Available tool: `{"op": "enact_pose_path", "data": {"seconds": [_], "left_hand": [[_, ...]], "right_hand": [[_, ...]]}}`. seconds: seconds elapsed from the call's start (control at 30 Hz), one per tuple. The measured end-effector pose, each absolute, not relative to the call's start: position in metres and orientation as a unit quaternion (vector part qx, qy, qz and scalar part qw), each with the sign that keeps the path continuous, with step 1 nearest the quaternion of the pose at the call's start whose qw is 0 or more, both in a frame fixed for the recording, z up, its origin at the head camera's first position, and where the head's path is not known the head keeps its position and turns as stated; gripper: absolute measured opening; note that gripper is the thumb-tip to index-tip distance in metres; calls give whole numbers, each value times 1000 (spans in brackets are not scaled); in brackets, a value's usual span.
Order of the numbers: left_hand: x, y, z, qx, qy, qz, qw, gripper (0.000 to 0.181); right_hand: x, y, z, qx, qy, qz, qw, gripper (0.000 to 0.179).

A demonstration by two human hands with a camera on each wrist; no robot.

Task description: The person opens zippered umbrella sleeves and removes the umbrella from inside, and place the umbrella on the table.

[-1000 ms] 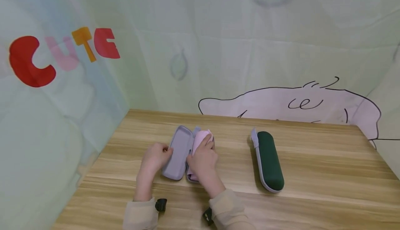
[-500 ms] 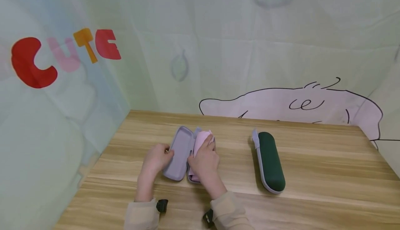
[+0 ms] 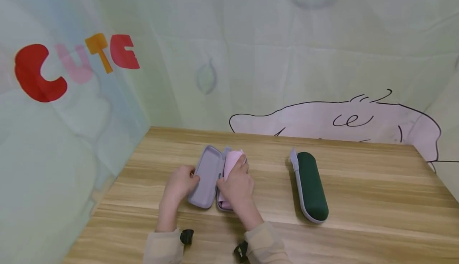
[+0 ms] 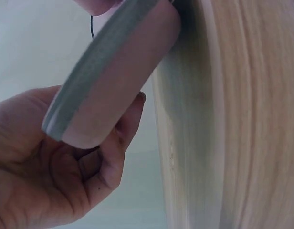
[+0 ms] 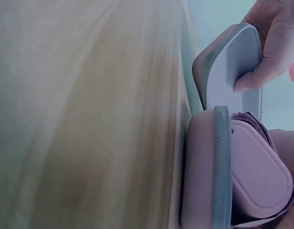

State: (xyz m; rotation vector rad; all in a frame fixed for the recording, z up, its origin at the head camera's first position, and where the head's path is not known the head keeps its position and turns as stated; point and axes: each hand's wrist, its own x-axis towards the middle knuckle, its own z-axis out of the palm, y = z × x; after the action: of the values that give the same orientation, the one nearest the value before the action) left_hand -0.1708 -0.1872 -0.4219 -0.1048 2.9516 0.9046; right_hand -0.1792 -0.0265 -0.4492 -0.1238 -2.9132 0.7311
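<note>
At the case lid, left fingers pinch its edge.

A: ok from here that left sleeve is super pale beige, right?

B: yep, right sleeve matches, bit creased. And there's a stubby black block beside the left one, second black block beside the other lol

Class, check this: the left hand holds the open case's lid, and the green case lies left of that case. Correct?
Wrong side: the green case lies to the right of the open case, as the head view shows. The left hand does hold the lid.
</note>
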Motion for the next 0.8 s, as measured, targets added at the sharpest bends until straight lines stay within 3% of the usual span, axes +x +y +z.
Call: {"op": "enact_pose_path", "data": {"seconds": [0.8], "left_hand": [[-167,-185,-420,-40,956,291,13,16]], "right_hand": [[-173,-14,-418,-25,-960,266,83,102]]}}
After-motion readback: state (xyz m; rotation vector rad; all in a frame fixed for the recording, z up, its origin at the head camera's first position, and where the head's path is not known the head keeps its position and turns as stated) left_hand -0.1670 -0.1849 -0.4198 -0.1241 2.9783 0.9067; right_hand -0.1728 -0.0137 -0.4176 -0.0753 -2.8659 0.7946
